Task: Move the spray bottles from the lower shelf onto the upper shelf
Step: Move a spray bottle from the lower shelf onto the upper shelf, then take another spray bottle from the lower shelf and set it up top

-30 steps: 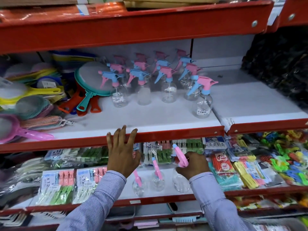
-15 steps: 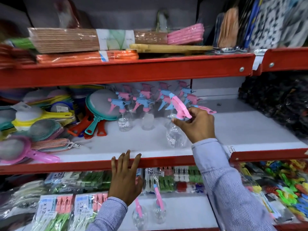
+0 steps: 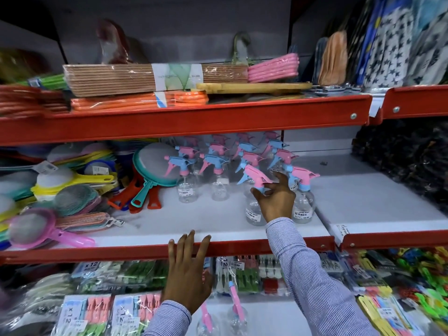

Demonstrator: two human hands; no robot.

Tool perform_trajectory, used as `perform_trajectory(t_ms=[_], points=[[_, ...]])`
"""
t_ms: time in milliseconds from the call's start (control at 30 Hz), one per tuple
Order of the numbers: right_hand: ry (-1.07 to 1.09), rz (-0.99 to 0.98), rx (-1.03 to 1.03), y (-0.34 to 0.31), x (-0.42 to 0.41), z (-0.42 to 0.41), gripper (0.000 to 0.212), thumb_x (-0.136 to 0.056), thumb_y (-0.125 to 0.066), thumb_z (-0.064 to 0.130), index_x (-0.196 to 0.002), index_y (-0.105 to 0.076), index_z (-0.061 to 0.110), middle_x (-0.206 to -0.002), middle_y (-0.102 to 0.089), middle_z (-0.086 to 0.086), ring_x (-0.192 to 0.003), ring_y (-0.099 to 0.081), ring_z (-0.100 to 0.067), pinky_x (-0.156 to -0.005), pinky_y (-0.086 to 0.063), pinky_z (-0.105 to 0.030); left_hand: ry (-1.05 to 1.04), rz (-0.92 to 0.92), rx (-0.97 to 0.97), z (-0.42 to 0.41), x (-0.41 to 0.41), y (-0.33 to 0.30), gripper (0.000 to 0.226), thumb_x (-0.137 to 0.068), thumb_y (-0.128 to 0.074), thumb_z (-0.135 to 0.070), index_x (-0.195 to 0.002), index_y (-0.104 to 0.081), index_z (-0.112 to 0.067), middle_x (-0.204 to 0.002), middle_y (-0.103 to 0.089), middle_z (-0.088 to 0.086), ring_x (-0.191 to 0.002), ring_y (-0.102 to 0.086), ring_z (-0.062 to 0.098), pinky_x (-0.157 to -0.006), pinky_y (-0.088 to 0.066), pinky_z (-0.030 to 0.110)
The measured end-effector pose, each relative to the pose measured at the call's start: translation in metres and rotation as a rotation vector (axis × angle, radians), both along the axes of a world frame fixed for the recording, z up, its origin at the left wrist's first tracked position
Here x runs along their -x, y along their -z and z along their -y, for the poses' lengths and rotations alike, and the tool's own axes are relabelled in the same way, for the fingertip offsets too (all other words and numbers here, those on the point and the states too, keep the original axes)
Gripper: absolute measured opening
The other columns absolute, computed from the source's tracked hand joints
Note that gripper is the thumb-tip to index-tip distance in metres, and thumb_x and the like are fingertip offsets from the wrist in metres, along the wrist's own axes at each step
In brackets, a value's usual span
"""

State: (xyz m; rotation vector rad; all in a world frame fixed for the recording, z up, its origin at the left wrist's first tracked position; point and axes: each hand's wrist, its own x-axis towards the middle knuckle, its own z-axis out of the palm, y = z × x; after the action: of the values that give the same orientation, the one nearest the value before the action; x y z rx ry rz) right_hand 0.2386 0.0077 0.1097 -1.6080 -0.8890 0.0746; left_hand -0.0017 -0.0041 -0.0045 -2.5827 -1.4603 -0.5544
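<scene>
head view: right hand [image 3: 276,200] grip spread, hiding spray bottle [image 3: 254,207] body; left hand [image 3: 188,270] flat, spread

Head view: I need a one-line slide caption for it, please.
Right hand sets a pink-topped spray bottle on the upper shelf; left hand rests on its red edge.

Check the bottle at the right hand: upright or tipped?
Upright: the spray bottle stands base-down on the shelf, right hand fingers opened around its neck.
</scene>
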Motion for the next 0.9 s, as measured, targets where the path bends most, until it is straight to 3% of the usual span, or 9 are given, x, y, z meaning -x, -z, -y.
perform_trajectory(t_ms=[67, 300, 433, 667, 800, 900], points=[[-0.007, -0.045, -0.021, -0.001, 0.003, 0.002, 0.077, -0.068, -0.085, 0.016, -0.133, -0.045, 0.010, -0.096, -0.077, -0.010, -0.079, -0.071, -0.026, -0.086, -0.057, -0.036, 0.004, 0.004, -0.006, 0.000, 0.000, 0.000, 0.081, -0.068, -0.064, -0.039, -0.143, -0.038, -0.027, -0.149, -0.044, 0.017, -0.137, -0.039, 0.039, -0.117, -0.010, 0.059], [-0.033, -0.070, -0.009, -0.005, 0.006, 0.007, 0.091, -0.074, -0.077, 0.007, -0.147, -0.023, 0.015, -0.105, -0.075, -0.012, -0.095, -0.070, -0.027, -0.087, -0.046, -0.023, -0.002, 0.001, 0.011, -0.001, 0.000, 0.001, 0.081, -0.071, -0.065, -0.039, -0.145, -0.035, -0.029, -0.152, -0.039, 0.017, -0.141, -0.034, 0.039, -0.119, -0.015, 0.063], [-0.015, -0.041, 0.001, -0.003, 0.007, 0.007, 0.082, -0.074, -0.077, 0.011, -0.141, -0.031, 0.019, -0.104, -0.075, -0.012, -0.093, -0.071, -0.030, -0.088, -0.054, -0.036, 0.001, -0.003, 0.002, -0.001, 0.000, 0.002, 0.081, -0.071, -0.064, -0.039, -0.146, -0.034, -0.028, -0.152, -0.040, 0.017, -0.140, -0.035, 0.040, -0.118, -0.017, 0.063], [0.007, 0.018, -0.002, -0.002, 0.011, 0.020, 0.070, -0.071, -0.081, 0.020, -0.128, -0.040, 0.025, -0.110, -0.074, -0.010, -0.100, -0.069, -0.029, -0.090, -0.056, -0.043, 0.018, -0.001, -0.039, -0.001, 0.001, 0.000, 0.084, -0.067, -0.063, -0.038, -0.145, -0.036, -0.026, -0.149, -0.043, 0.018, -0.137, -0.039, 0.040, -0.117, -0.011, 0.059], [0.032, 0.067, -0.077, 0.013, 0.020, 0.055, 0.060, -0.071, -0.080, 0.022, -0.121, -0.046, 0.024, -0.107, -0.073, -0.004, -0.094, -0.068, -0.024, -0.083, -0.056, -0.039, 0.033, 0.033, -0.063, -0.004, 0.008, -0.004, 0.087, -0.070, -0.065, -0.040, -0.149, -0.031, -0.026, -0.152, -0.041, 0.018, -0.140, -0.037, 0.040, -0.118, -0.024, 0.061], [0.009, 0.095, -0.126, 0.051, 0.036, 0.087, 0.041, -0.077, -0.075, 0.017, -0.110, -0.051, 0.025, -0.096, -0.069, 0.002, -0.081, -0.065, -0.020, -0.074, -0.056, -0.038, -0.063, 0.059, -0.055, -0.015, 0.032, -0.008, 0.087, -0.076, -0.062, -0.048, -0.152, -0.026, -0.026, -0.157, -0.034, 0.015, -0.144, -0.030, 0.038, -0.119, -0.014, 0.058]])
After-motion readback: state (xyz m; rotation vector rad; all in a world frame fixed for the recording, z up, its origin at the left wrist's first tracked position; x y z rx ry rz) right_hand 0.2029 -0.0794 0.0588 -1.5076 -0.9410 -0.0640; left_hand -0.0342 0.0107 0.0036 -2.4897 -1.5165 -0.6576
